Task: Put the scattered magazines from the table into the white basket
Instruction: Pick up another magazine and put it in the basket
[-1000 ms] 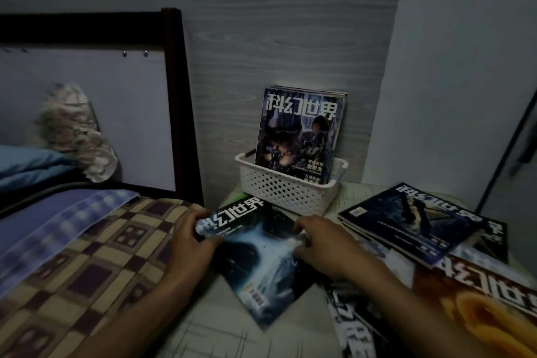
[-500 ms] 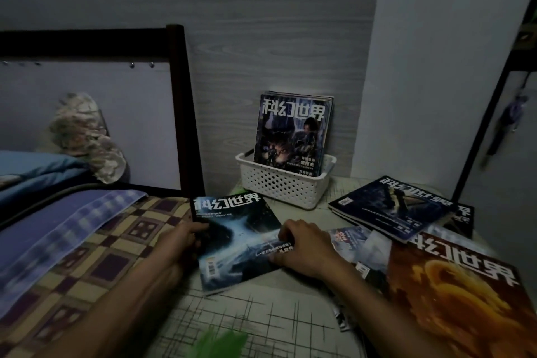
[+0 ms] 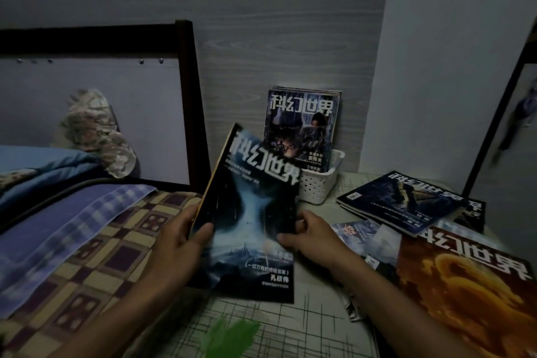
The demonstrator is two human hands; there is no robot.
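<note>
A dark blue magazine (image 3: 255, 212) stands raised off the table, tilted upright in front of me. My left hand (image 3: 180, 241) grips its left spine edge with the thumb on the cover. My right hand (image 3: 313, 234) pinches its right edge. Behind it, the white basket (image 3: 319, 183) sits against the wall, with magazines (image 3: 302, 125) standing upright in it. The raised magazine hides the basket's left part. More magazines lie on the table to the right: a dark blue stack (image 3: 401, 200) and an orange one (image 3: 470, 288) at the front right.
A bed with a checked cover (image 3: 96, 247) and a dark headboard post (image 3: 191, 102) borders the table on the left. A patterned tablecloth (image 3: 261, 325) covers the table. A green leaf (image 3: 229, 334) pokes in at the bottom. A dark frame (image 3: 499, 113) leans at the right.
Both hands have lifted the dark blue magazine off the table and tipped it upright, closer to the basket.
</note>
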